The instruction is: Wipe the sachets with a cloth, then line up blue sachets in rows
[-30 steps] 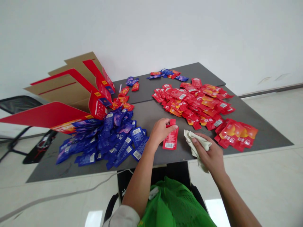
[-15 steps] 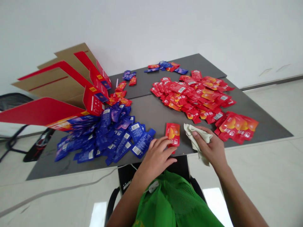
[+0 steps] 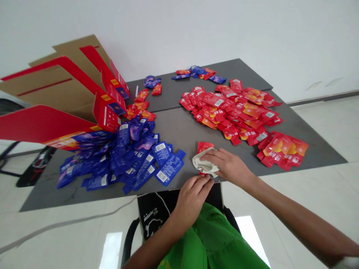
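A single red sachet [image 3: 205, 145] lies near the table's front edge, mostly covered by a cream cloth [image 3: 202, 162]. My right hand [image 3: 231, 166] is closed on the cloth and presses it over the sachet's middle. At the sachet's near end, my left hand [image 3: 193, 200] has its fingers drawn together, gripping the end against the table edge; the fingertips partly hide it. To the left is a heap of blue sachets [image 3: 131, 157], the nearest one close to my left hand. A large pile of red sachets [image 3: 232, 112] spreads beyond my right hand.
Open red cartons [image 3: 108, 97] stand at the table's left side. A neat group of red sachets [image 3: 283, 149] lies at the right. Small mixed sachets [image 3: 198, 71] sit at the back by the wall. A cable [image 3: 84, 216] runs below the grey table [image 3: 176, 129].
My right hand has moved left and brought the cloth down onto the red sachet. My left hand has shifted slightly right and down, its fingers closing at the sachet's near end.
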`<state>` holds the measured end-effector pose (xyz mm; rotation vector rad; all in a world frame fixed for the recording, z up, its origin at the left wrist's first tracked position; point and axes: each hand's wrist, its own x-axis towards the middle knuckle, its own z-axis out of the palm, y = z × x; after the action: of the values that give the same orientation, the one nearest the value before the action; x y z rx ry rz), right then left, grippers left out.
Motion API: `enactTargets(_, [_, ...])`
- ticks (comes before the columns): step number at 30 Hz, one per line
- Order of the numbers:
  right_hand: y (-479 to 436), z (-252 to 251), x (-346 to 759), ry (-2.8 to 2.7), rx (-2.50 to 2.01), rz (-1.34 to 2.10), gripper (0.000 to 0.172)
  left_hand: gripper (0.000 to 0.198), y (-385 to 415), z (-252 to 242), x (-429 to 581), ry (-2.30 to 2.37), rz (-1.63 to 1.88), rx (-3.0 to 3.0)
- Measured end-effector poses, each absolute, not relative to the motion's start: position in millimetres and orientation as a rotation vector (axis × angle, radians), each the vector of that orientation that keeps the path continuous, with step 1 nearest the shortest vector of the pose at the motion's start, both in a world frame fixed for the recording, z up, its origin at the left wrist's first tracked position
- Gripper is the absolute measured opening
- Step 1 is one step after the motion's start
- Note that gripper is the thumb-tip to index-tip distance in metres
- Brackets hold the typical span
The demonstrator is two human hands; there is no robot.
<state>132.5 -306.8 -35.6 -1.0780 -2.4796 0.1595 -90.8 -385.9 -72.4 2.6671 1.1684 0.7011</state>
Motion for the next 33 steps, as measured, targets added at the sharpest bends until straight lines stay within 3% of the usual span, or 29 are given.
enactTargets(8, [-232.3,-25.1,138.7,-2.349,-1.352,-0.028,0.034,0.033,-385.3,-75.3,-89.4,1.224,0.783,2.613])
enactTargets(14, [-292.9,-10.2,126.1,-2.298,-1.177,0.075,0.042,0.029,-387.4,-73.4,-89.7,1.218,0.840,2.576])
enactTargets(18, [-323.4,-25.5,120.3,-2.515,-1.042,0.224,0.035,0.024,-388.3,-72.7,-91.5,1.229,0.839,2.540])
enactTargets(27, [-229.9,-23.4,131.9,-2.310,-1.328,0.014,0.036,0.026,-385.8,-71.9,-90.8,1.211,0.803,2.466])
enactTargets(33, [-305.4,-10.3,122.9,-2.323,-1.146,0.092,0.042,0.022,-384.9,-69.7,-89.4,1.226,0.826,2.435])
